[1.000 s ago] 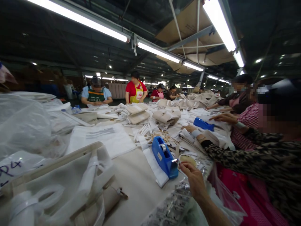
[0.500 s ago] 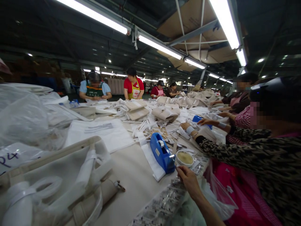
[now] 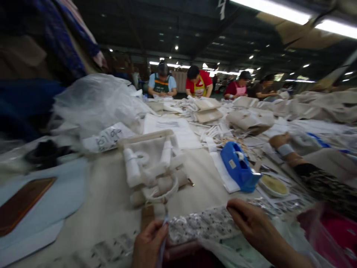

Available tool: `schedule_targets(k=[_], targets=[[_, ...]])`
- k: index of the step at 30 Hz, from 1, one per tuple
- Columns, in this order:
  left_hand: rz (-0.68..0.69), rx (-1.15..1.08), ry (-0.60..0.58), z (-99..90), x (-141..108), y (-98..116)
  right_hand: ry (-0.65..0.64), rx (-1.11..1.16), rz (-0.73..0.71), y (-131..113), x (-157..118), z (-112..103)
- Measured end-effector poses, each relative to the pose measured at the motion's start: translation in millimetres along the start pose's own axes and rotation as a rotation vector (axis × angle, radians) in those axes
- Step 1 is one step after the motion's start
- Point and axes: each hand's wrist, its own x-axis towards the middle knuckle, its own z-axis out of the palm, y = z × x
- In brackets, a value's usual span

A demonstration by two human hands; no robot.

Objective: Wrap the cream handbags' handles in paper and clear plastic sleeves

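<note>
My left hand (image 3: pixel 149 242) is at the bottom middle, thumb and fingers closed on a thin pale strip (image 3: pixel 162 243). The strip runs up toward a beige bag (image 3: pixel 167 136), which lies on the table with white-wrapped handles and a rolled strap. Farther right, my right hand (image 3: pixel 253 223) hovers over the front edge with its fingertips pinched together. Whatever may be between them is too small to make out. Just beyond that hand stands a blue tape dispenser (image 3: pixel 237 167), beside a small white bowl (image 3: pixel 275 186) of yellowish stuff.
At left are a heap of clear plastic bags (image 3: pixel 95 100), a brown phone-like slab (image 3: pixel 25 203) and pale blue sheets (image 3: pixel 69 186). Beige pieces (image 3: pixel 248 119) pile up behind. A co-worker's arm (image 3: pixel 292 156) reaches in from the right; several people work across the table.
My view has swung left, bringing the beige bag to the middle. My left hand has come into view holding the strip. My right hand is away from the tape dispenser's front end.
</note>
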Motion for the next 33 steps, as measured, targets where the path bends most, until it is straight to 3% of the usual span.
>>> schedule_targets(k=[5, 9, 11, 15, 27, 33], targets=[[-0.059, -0.123, -0.032, 1.4, 5, 0, -0.465, 0.304, -0.099, -75, 14, 26], [0.014, -0.17, -0.053, 4.3, 5, -12, -0.638, 0.709, 0.008, -100, 28, 50], [0.072, -0.143, -0.04, 5.2, 7, -21, -0.637, 0.811, 0.089, -99, 36, 64], [0.154, -0.042, 0.0, 5.6, 11, -32, -0.596, 0.76, 0.206, -89, 44, 87], [0.303, 0.215, 0.132, 5.5, -2, -18, -0.471, 0.539, 0.16, -75, 45, 108], [0.332, 0.308, 0.057, -2.5, -1, -18, -0.434, 0.493, 0.173, -73, 46, 116]])
